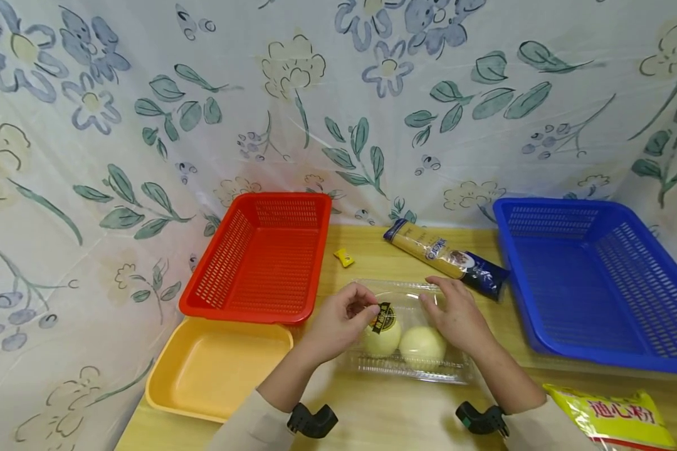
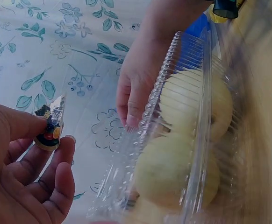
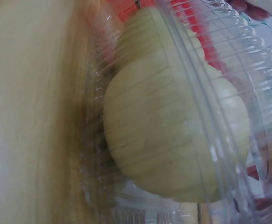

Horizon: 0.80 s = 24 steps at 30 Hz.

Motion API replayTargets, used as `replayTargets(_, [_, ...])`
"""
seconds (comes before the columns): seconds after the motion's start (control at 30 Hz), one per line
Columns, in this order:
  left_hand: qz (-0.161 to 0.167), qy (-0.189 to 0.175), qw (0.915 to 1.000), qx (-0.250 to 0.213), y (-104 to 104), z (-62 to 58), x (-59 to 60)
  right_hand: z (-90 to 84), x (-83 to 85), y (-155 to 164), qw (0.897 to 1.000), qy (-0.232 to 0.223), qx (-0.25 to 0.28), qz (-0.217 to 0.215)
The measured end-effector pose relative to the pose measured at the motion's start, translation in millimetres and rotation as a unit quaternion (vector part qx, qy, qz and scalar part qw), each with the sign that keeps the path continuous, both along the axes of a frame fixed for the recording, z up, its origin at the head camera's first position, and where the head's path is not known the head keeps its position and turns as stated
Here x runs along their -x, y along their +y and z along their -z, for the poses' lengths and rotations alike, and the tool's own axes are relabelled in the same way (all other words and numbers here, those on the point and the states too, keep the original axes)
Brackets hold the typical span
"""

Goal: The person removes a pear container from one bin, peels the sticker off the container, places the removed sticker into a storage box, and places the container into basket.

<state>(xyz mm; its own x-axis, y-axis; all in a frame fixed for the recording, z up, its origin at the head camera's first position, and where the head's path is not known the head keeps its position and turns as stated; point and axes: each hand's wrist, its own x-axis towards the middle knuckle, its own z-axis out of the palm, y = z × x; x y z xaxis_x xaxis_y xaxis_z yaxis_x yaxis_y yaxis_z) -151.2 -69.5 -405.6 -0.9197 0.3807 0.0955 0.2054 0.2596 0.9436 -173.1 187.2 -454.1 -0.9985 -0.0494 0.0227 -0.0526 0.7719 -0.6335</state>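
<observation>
left hand (image 1: 338, 319) pinches a sticker (image 2: 49, 126); right hand (image 1: 457, 313) lies flat on the clamshell (image 1: 412, 369) (two pale buns (image 1: 423, 344) inside).

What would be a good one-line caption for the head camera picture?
Left hand pinches the sticker on a clear clamshell box of two pale fruits; right hand steadies it.

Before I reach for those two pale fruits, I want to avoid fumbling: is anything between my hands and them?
Yes. The clear plastic box encloses both fruits; its lid lies under the right hand. The left hand pinches a sticker.
</observation>
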Motion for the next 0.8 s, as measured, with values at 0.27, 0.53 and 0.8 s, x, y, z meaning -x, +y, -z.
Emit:
replayTargets(0.27, [-0.003,-0.026,0.9981,0.055,-42,-9.3,-12.5,1.7,1.0,0,1.000,-0.002,0.004,0.002])
replayTargets(0.53, [0.113,-0.100,0.9830,0.105,-106,-15.2,-13.8,2.3,0.0,3,1.000,0.000,0.006,0.005])
replayTargets(0.8, [0.101,-0.143,0.9762,0.128,-169,4.1,-22.0,2.0,-0.1,2,1.000,-0.003,0.005,0.004])
